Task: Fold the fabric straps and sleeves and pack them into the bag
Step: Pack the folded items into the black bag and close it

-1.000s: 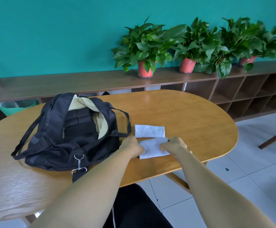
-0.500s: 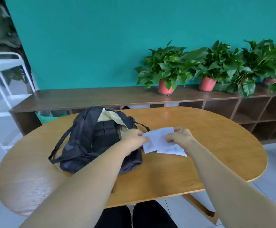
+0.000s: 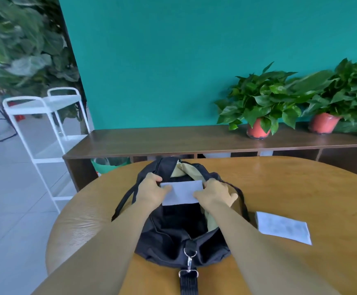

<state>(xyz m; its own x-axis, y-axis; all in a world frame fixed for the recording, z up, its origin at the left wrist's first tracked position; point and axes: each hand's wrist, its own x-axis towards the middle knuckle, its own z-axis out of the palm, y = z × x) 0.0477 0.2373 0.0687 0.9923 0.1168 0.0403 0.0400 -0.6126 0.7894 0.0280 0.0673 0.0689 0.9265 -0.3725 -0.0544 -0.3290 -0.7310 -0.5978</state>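
Now we hold the folded cloth (image 3: 181,192) over the open bag (image 3: 173,237), our left hand (image 3: 152,191) and right hand (image 3: 213,195) each pinching one short end. Light and limp, it should sag unless supported at both ends. Another folded piece (image 3: 284,229) lies on the table (image 3: 301,188).

I read bag (image 3: 173,241) as black all over, lining (image 3: 181,170) pale yellow-beige. Folded fabric (image 3: 182,192) plain white. Second fabric piece (image 3: 284,229) white, faint grey mottling, blurred on my feed. Clip (image 3: 189,258) silver. Table (image 3: 301,188) orange-brown, fine wood grain. Wall (image 3: 173,60) flat teal. Shelf (image 3: 173,139) dark brown. Pots (image 3: 257,129) orange-red, leaves (image 3: 260,96) green. Cart (image 3: 43,103) white. Floor (image 3: 9,188) pale grey tiles.
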